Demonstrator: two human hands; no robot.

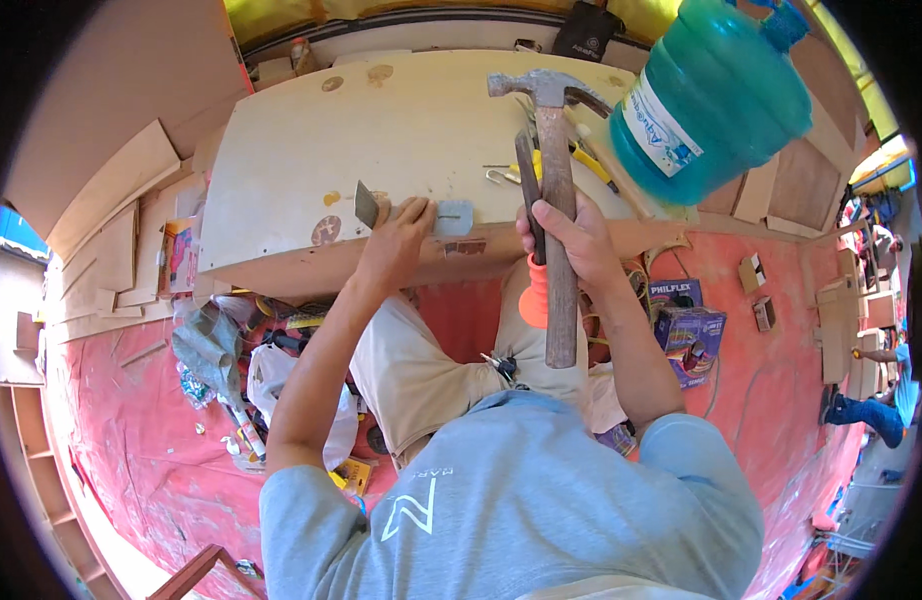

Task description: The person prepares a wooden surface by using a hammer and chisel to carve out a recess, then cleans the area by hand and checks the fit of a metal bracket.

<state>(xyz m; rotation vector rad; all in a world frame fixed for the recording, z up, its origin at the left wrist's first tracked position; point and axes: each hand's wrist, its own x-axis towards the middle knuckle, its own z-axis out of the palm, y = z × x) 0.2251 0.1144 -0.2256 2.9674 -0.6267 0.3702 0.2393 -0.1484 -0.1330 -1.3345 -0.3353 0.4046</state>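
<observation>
My left hand (399, 232) rests at the front edge of a pale wooden workbench (291, 130), fingers closed on a grey metal fitting (451, 218) with a flat plate and an upright part. My right hand (571, 230) grips a claw hammer (559, 330) with a worn wooden handle, head up, together with a chisel (536, 288) that has an orange hand guard. Behind them lie yellow-handled tools (591, 165) and other small tools, partly hidden by the hammer.
A large teal water bottle (731, 120) stands at the bench's right end. Plywood offcuts (131, 195) lie leftward. Bags (211, 350), tools and a purple box (689, 335) lie on the red floor covering around my legs. A co-worker in blue (881, 400) is at far right.
</observation>
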